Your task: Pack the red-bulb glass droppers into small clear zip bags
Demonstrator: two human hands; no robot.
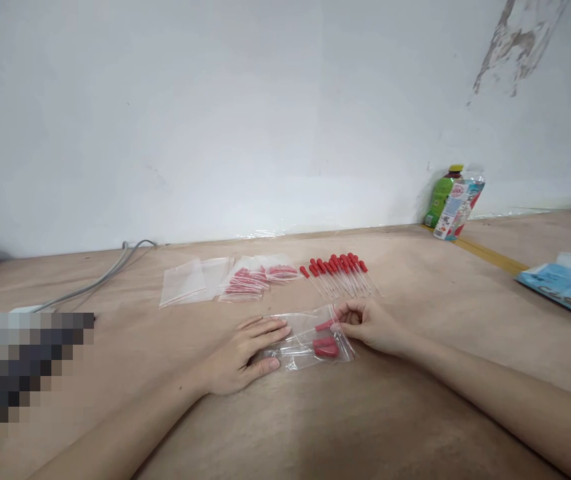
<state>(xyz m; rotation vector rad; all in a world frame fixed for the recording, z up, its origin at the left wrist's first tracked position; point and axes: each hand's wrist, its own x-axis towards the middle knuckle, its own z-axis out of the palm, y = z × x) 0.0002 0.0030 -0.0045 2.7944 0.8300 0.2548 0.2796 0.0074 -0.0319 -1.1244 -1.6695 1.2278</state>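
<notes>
Wall (pixel 215 120) takes up the upper half of my view, with the counter (pixel 165 427) spread out below it. At the right edge I have a blue pack (pixel 565 287) lying on the counter, and at upper right two bottles (pixel 458 212) near the wall.

Both hands are at the centre. I have the left hand (pixel 233 357) laid on the left end of a clear bag (pixel 298 323), thumb and fingers apart, pressing it down without grasping anything. The right hand (pixel 373 327) is at the bag's mouth, thumb and forefinger pinched, as far as I can make out, on the bulb end of a dropper (pixel 323 326). More red bulbs lie inside the bag, just below that one.

Just above the hands sit filled bags (pixel 245 285), flat bags (pixel 183 287) to their left, and loose droppers (pixel 343 263) to their right, red bulbs toward the wall.

I judge the step in hand to be feeding this dropper into the bag, tube first. To my mind the next move calls for a steady left hand and a straight push until the bulb clears the mouth, then a release that doesn't drag it back. Whether this bag needs more, I cannot tell.
</notes>
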